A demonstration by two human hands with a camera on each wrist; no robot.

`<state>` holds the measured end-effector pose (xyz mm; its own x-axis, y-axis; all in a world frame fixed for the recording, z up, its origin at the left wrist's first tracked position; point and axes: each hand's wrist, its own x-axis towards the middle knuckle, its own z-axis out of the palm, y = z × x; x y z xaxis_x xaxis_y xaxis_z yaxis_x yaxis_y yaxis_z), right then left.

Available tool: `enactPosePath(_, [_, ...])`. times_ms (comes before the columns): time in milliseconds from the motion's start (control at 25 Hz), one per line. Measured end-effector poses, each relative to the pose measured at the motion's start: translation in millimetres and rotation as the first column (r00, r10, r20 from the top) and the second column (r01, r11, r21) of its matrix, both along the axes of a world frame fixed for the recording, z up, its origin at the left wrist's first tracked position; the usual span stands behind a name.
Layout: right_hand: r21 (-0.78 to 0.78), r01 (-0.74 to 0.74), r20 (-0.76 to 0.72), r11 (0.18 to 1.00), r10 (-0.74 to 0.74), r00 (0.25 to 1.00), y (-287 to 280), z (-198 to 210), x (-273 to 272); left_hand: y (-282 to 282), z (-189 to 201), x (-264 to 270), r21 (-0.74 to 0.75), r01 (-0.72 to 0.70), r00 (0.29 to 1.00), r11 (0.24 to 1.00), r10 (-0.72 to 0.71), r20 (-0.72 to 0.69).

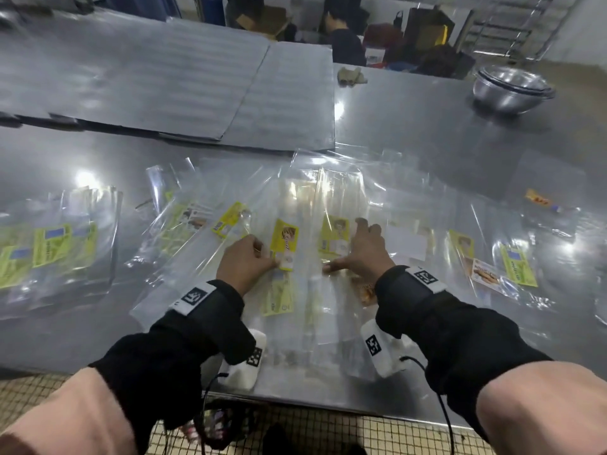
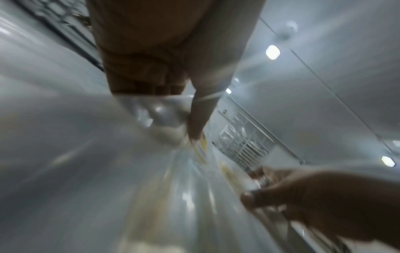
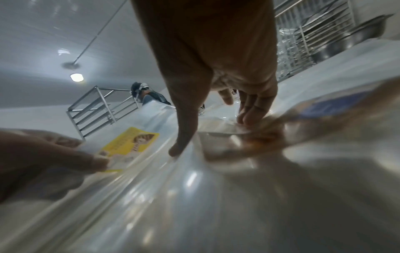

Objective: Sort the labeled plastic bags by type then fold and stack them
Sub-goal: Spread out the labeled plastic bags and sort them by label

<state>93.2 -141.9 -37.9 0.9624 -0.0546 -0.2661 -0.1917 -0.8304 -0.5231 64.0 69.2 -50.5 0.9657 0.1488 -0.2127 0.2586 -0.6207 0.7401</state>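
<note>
Clear plastic bags with printed labels lie overlapping on the steel table (image 1: 427,133). My left hand (image 1: 264,257) pinches the near end of a clear bag with a yellow label (image 1: 284,239). In the left wrist view my left hand (image 2: 184,111) has its fingers curled and its thumb on that bag (image 2: 201,149). My right hand (image 1: 348,247) lies spread on the neighbouring yellow-labelled bag (image 1: 333,238). In the right wrist view my right hand (image 3: 210,133) presses thumb and fingertips onto the plastic, with the yellow label (image 3: 129,143) to its left.
A pile of green-labelled bags (image 1: 49,247) lies at the left, and more labelled bags (image 1: 512,264) at the right. Grey sheets (image 1: 197,87) cover the far table, with nested metal bowls (image 1: 512,90) at the back right. Another person (image 1: 345,37) stands behind. The table's front edge (image 1: 328,405) is close.
</note>
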Motion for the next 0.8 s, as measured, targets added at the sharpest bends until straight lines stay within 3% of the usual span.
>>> enactPosePath(120, [0.183, 0.119, -0.006, 0.976, -0.12, 0.993, -6, 2, 7, 13, 7, -6, -0.346, -0.127, 0.988, 0.93, 0.149, 0.039])
enactPosePath(200, [0.256, 0.169, -0.031, 0.952, -0.166, 0.986, -15, -2, 13, 14, 16, -12, -0.613, -0.171, 0.98, 0.772, 0.195, -0.028])
enactPosePath(240, [0.278, 0.184, -0.036, 0.943, -0.181, 0.983, -21, -4, 17, 13, 22, -16, -0.678, -0.184, 0.979, 0.712, 0.196, -0.059])
enactPosePath(320, [0.229, 0.14, -0.008, 0.963, -0.142, 0.99, -32, -2, 21, 10, 30, -23, -0.725, -0.183, 0.979, 0.664, 0.19, -0.073])
enactPosePath(440, [-0.034, -0.011, 0.034, 0.999, 0.012, 0.999, -50, 12, 29, 9, 34, -21, -0.751, -0.187, 0.978, 0.633, 0.193, -0.081])
enactPosePath(560, [-0.233, -0.017, 0.082, 0.972, 0.037, 0.996, -62, 25, 32, 4, 33, -20, -0.775, -0.191, 0.979, 0.602, 0.172, -0.107])
enactPosePath(640, [-0.161, -0.025, 0.149, 0.987, 0.049, 0.988, -55, 32, 27, -1, 31, -23, -0.783, -0.135, 0.99, 0.607, 0.103, -0.091])
enactPosePath(720, [-0.066, -0.072, 0.07, 0.995, 0.076, 0.995, -38, 31, 18, -6, 25, -27, -0.743, -0.065, 0.997, 0.666, 0.013, -0.075])
enactPosePath(800, [-0.056, -0.102, -0.024, 0.993, 0.101, 0.995, -20, 22, 7, -11, 19, -29, -0.747, -0.036, 0.997, 0.663, -0.03, -0.075])
